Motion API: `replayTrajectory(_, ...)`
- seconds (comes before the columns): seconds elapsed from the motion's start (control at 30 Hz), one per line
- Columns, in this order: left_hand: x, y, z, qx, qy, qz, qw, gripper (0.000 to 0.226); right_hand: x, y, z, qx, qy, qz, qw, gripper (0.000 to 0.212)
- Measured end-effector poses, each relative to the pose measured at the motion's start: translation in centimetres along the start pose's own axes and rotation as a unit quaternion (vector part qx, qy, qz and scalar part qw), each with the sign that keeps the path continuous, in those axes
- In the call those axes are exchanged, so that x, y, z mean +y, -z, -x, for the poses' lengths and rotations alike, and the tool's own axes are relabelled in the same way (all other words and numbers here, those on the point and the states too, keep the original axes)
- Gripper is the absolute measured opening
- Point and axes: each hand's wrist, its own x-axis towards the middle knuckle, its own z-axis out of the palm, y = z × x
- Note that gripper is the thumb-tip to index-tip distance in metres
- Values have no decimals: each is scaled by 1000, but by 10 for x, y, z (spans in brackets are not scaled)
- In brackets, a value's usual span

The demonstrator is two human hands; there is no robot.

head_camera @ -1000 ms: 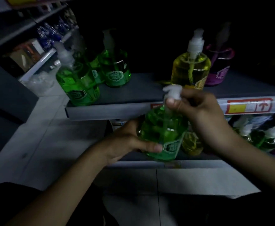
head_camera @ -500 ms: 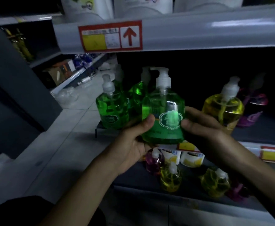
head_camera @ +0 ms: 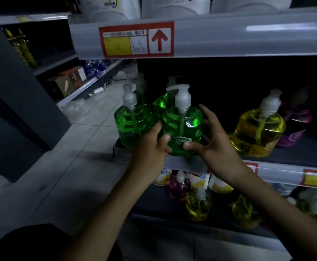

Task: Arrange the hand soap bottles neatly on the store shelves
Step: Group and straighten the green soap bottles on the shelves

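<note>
1. Nearest the camera, the left hand (head_camera: 150, 146) and the right hand (head_camera: 213, 146) are both closed on the same green soap bottle (head_camera: 182, 129), thumbs across its front label and fingers wrapped around either side.
2. The bottle stands upright between the hands, at the front edge of the middle shelf (head_camera: 289, 157); whether its base rests on the shelf cannot be told, because the hands cover it.
3. Just left of the left hand, a second green bottle (head_camera: 133, 123) sits close enough to touch that hand's knuckles. A sideways nudge while seating the held bottle would likely push this one toward the open shelf end.
4. Well to the right of the right hand stands a yellow bottle (head_camera: 259, 130), with a purple bottle (head_camera: 295, 127) behind it.
5. Beyond the hands, more green bottles (head_camera: 163, 102) stand in the dark. Pushing the held bottle back blindly could knock them, or catch a pump spout.
6. If the base overhangs the shelf lip on release, the bottle could tip forward.
</note>
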Motion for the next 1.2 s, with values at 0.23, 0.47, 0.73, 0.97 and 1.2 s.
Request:
replayTrajectory(0.23,0,5,3,9,-2,-136,991,62,10,-11,-14,13,29,23,999,90)
replayTrajectory(0.47,20,56,-3,302,-68,-112,944,17,14,-18,-24,-19,14,81,996,103)
replayTrajectory(0.73,-8,65,-24,97,52,-93,990,95,3,-5,-65,-103,-39,40,993,124)
replayTrajectory(0.97,-29,64,-29,82,6,-123,989,78,5,7,-84,-190,-72,100,974,128)
replayTrajectory(1.2,-36,62,-31,83,4,-139,987,82,-3,1,-79,-167,-76,158,970,113)
